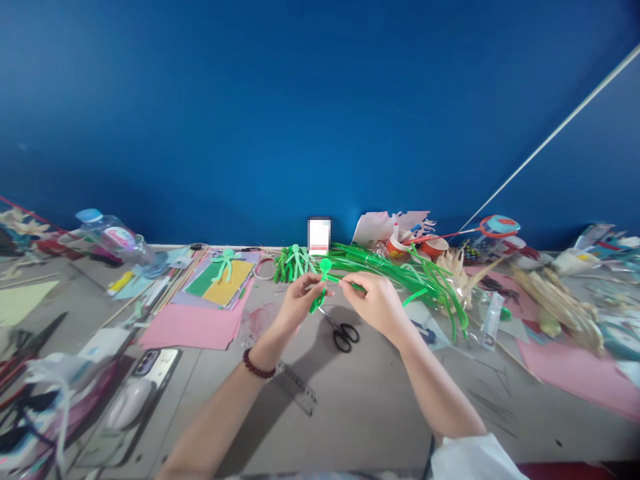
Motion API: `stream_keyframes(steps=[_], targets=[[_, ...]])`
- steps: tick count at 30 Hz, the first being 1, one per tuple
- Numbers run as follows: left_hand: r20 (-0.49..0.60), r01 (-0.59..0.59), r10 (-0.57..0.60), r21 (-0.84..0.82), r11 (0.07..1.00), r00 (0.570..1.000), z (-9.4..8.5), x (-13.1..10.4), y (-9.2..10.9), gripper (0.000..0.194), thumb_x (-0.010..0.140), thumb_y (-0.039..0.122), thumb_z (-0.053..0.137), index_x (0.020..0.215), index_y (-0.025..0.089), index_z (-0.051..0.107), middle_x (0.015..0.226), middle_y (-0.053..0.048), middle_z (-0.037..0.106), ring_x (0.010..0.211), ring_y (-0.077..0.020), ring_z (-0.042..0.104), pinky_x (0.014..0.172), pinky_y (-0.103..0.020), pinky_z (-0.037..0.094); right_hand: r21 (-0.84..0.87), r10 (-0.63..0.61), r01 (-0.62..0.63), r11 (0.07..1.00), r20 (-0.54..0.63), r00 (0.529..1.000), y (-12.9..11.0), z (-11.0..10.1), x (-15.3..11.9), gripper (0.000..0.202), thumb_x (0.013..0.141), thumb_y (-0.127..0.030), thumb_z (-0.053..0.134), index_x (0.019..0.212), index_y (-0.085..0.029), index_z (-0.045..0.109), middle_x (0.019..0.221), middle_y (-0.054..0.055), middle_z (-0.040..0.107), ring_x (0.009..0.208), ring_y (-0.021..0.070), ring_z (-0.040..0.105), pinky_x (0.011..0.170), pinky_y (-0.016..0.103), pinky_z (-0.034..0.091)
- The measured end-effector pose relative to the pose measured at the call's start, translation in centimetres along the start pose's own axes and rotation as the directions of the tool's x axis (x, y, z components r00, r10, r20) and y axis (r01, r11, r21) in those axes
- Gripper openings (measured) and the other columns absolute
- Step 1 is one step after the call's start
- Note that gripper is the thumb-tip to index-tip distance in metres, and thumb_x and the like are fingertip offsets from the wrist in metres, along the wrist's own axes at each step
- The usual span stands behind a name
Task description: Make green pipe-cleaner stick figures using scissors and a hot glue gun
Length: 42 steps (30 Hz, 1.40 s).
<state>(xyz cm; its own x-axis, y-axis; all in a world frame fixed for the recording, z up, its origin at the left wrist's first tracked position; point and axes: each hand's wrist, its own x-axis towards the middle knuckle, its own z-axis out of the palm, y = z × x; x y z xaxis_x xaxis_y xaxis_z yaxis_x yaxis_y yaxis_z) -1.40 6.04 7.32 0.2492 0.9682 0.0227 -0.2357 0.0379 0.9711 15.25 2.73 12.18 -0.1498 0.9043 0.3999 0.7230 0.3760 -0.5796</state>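
Note:
My left hand (301, 298), with a dark beaded bracelet at the wrist, pinches a bright green pipe-cleaner figure (325, 265) by its body. The figure's round head points up between my hands. A green strand runs sideways from it into the fingertips of my right hand (374, 299), which are closed on it. Black-handled scissors (345, 336) lie on the table just below. Several similar green figures (296, 259) lie behind my left hand. A bundle of long green pipe cleaners (373, 263) stretches out behind my right hand.
A phone-like screen (319, 235) stands against the blue wall. Left are pink paper (193, 328), a water bottle (117, 239) and a phone (145, 393). A clear ruler (299, 389) lies in front. Paper cups (434, 247) and dried husks (565, 303) stand or lie right.

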Motion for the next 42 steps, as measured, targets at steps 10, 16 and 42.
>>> stream_keyframes(steps=[10, 16, 42], targets=[[-0.075, -0.12, 0.138, 0.202, 0.972, 0.988, -0.2, 0.0, -0.5, 0.019, 0.072, 0.032, 0.067, 0.077, 0.017, 0.055, 0.07, -0.001, 0.062, 0.07, -0.0141, 0.062, 0.066, -0.024, 0.044, 0.001, 0.007, -0.007, 1.0, -0.001, 1.0, -0.3, 0.0, 0.0, 0.02, 0.084, -0.025, 0.05, 0.075, -0.02, 0.067, 0.078, 0.003, 0.07, 0.071, 0.0151, 0.062, 0.06, 0.021, 0.043], [-0.075, -0.303, 0.374, 0.449, 0.84, 0.924, -0.2, -0.2, -0.6, 0.011, 0.075, 0.029, 0.063, 0.077, 0.018, 0.06, 0.077, -0.003, 0.061, 0.075, -0.0158, 0.058, 0.07, -0.027, 0.046, -0.034, 0.009, -0.01, 0.999, -0.026, 1.0, -0.2, 0.3, 0.0, 0.018, 0.081, -0.023, 0.051, 0.072, -0.02, 0.067, 0.077, 0.004, 0.07, 0.069, 0.0158, 0.062, 0.058, 0.021, 0.043], [0.198, -0.478, 0.718, 0.853, 0.208, 0.667, -0.4, -1.1, -1.0, 0.023, 0.086, 0.021, 0.05, 0.104, 0.023, 0.064, 0.09, -0.007, 0.07, 0.08, -0.0166, 0.064, 0.073, -0.027, 0.046, -0.099, -0.005, -0.002, 0.995, -0.08, 0.997, -0.5, 0.3, 0.0, 0.019, 0.08, -0.021, 0.05, 0.07, -0.02, 0.066, 0.074, 0.004, 0.07, 0.065, 0.0149, 0.061, 0.057, 0.021, 0.04]])
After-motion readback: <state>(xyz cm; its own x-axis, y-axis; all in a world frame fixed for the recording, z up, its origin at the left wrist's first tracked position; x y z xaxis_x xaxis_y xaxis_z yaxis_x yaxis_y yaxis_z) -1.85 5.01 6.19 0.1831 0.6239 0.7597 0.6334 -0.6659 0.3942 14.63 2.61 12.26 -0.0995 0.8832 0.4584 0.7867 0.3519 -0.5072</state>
